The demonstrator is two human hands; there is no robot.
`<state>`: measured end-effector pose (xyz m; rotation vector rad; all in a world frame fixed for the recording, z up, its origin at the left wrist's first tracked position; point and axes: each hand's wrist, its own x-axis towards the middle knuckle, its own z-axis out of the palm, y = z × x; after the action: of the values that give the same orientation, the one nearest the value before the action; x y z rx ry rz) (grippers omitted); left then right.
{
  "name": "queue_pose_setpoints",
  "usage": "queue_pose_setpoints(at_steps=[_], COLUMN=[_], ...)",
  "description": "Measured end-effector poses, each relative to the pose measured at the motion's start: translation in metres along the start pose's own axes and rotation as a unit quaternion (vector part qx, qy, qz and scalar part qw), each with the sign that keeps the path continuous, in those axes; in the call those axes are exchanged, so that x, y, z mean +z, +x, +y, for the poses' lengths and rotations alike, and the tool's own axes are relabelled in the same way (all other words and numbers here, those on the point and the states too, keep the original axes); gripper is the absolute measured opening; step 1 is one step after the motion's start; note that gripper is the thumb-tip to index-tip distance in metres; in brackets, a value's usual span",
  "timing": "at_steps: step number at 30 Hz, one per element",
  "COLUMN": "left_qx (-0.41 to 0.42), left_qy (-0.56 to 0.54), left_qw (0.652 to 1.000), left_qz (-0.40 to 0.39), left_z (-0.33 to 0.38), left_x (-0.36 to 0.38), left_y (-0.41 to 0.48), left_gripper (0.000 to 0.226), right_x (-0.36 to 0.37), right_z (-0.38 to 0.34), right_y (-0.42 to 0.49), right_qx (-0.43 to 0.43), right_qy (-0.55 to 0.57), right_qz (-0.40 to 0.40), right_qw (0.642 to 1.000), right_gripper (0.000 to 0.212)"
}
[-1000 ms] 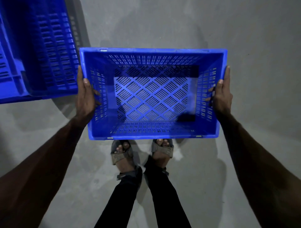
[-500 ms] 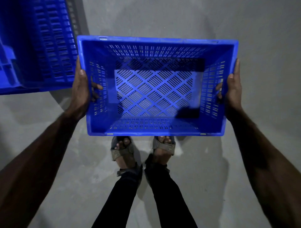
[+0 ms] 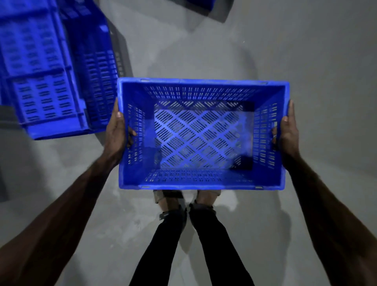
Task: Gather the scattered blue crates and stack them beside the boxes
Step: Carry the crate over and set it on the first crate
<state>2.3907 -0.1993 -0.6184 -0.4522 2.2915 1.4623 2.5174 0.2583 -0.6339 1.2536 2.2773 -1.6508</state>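
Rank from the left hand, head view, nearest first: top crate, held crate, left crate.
1. held crate: gripped by the left hand at its left wall.
2. left crate: just left of the hand, on the floor.
3. top crate: far ahead, cut off by the top edge.

You have brought the blue crate (image 3: 204, 184) lower and closer to your body. Its near rim now covers the toes of your sandals (image 3: 169, 197), which showed below it before. The crates at your left (image 3: 51, 81) fill far more of the view and reach down beside your left hand (image 3: 116, 132). Another blue crate (image 3: 202, 3) has appeared at the top edge.
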Motion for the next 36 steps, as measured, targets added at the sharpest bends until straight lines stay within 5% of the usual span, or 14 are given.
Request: queue_pose_setpoints(at_steps=[11,20,28,36], left_qx=[0.029,0.088,0.132,0.177], left_qy=[-0.009,-0.034,-0.028,-0.004], left_qw=[0.999,0.996,0.991,0.983], left_qz=[-0.018,-0.003,-0.002,-0.047], left_z=[0.233,0.385,0.444,0.525], left_x=[-0.114,-0.222,-0.235,-0.144], left_y=[-0.155,-0.263,-0.281,-0.261], left_gripper=[0.046,0.048,0.045,0.038], right_x=[-0.136,-0.218,-0.256,-0.332], right_z=[-0.222,-0.380,-0.417,-0.404], right_y=[-0.173,-0.306,-0.339,-0.300], right_qx=[-0.029,-0.103,-0.142,-0.087], right_qy=[-0.097,-0.053,-0.040,-0.036], right_qz=[0.042,0.059,0.125,0.180], right_qw=[0.994,0.992,0.981,0.979], right_gripper=[0.050,0.054,0.071,0.051])
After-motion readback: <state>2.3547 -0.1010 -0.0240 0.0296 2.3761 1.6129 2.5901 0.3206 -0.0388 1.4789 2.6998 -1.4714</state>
